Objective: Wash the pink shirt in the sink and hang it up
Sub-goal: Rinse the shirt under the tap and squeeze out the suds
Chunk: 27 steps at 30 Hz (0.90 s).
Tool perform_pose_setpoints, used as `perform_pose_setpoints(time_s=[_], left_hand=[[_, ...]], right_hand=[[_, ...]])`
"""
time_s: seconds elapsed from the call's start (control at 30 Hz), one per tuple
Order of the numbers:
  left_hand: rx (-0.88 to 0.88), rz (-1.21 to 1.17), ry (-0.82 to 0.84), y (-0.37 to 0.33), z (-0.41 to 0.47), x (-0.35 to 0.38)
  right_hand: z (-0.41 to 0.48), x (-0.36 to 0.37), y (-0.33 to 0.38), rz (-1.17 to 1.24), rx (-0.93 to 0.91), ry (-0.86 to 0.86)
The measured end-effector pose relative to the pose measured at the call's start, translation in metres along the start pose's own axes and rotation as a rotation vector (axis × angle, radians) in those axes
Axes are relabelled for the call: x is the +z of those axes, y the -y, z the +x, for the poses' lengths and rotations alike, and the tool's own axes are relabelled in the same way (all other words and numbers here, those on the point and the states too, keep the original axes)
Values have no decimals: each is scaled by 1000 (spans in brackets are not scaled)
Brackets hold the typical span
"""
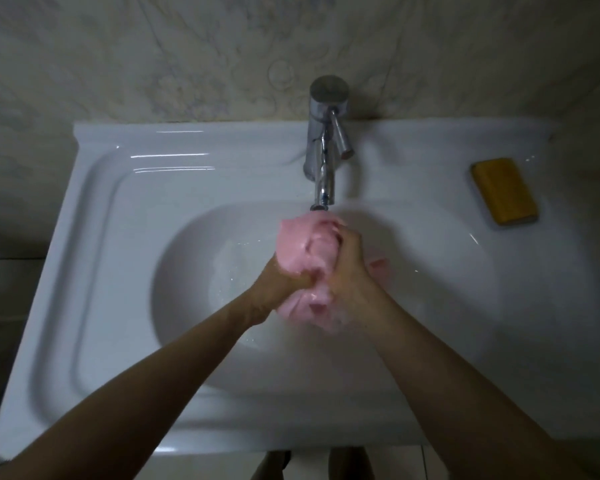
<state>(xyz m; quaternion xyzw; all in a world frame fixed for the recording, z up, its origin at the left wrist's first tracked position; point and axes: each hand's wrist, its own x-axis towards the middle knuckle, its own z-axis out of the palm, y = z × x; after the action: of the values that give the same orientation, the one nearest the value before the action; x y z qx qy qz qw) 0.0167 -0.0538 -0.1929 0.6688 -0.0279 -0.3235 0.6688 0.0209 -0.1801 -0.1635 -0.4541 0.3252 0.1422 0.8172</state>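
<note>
I am gripping the pink shirt [297, 245], bunched at frame centre just below the faucet [324, 157] spout. My left hand [281, 284] is clutching it from beneath, and my right hand [349, 261] is squeezing its right side.

Hazards, as I am judging them:
- The wad is crowding the spout, so water could be spraying over the sink [94, 209] rim.
- The tight folds could be trapping suds inside.

Soap [504, 190] right of faucet [326, 147] — on sink [118, 216]

Pink shirt [300, 247]: wet, bunched into a wad, held over sink [187, 271] basin, just under tap [323, 157].
</note>
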Motion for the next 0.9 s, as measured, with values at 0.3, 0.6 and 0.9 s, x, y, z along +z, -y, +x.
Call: perform_pose_setpoints(time_s=[0.3,0.6,0.9], left_hand=[[-132,457,-400,-2,-26,-55],[-330,1491,-167,34,-29,-72],[-350,1545,-92,51,-34,-69]], right_hand=[[46,-88,-55,-1574,-151,-135],[29,-87,-107,-1923,-247,65],[40,-83,-102,-1872,-145,91]])
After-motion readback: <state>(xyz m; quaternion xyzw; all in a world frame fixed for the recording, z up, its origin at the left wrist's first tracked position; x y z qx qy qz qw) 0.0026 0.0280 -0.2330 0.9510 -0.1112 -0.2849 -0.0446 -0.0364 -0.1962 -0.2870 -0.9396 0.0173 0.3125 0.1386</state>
